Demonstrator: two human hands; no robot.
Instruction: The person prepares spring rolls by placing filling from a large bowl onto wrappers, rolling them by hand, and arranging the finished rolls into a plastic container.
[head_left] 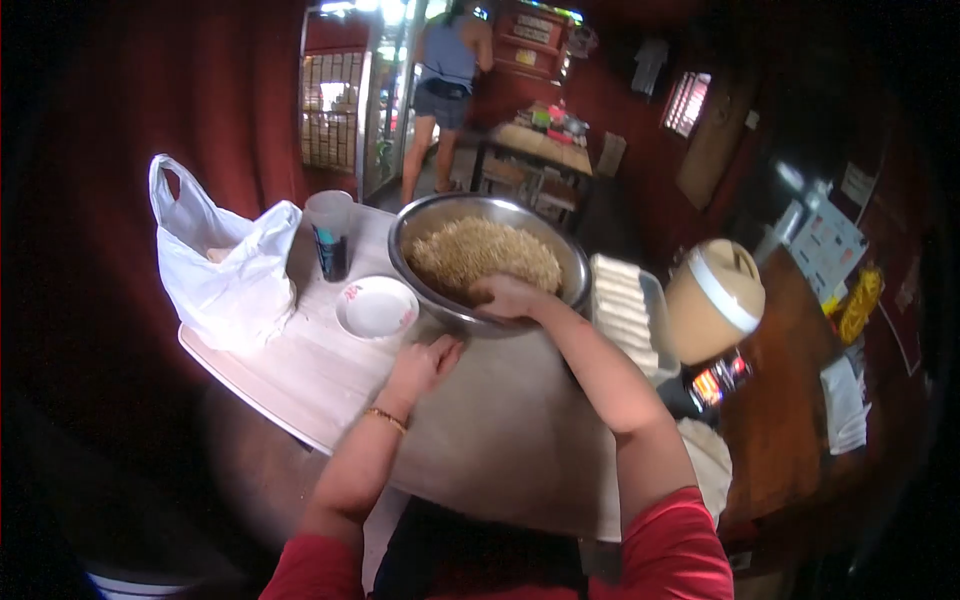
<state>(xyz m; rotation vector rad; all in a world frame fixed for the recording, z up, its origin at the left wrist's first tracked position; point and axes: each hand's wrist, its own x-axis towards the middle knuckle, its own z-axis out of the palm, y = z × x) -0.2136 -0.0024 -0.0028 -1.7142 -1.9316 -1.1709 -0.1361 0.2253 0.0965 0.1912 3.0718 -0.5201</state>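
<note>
Red sleeves [682, 550], dish [377, 308] beside metal bowl [577, 272]

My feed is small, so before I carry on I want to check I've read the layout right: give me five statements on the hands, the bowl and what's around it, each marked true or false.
1. The right hand reaches into the bowl. True.
2. The left hand is in the bowl too. False: it is outside, near the bowl's front.
3. The bag is right of the bowl. False: it is on the left.
4. The cup stands between the bag and the bowl. True.
5. The bowl is empty. False: it holds a tan heap.
</note>
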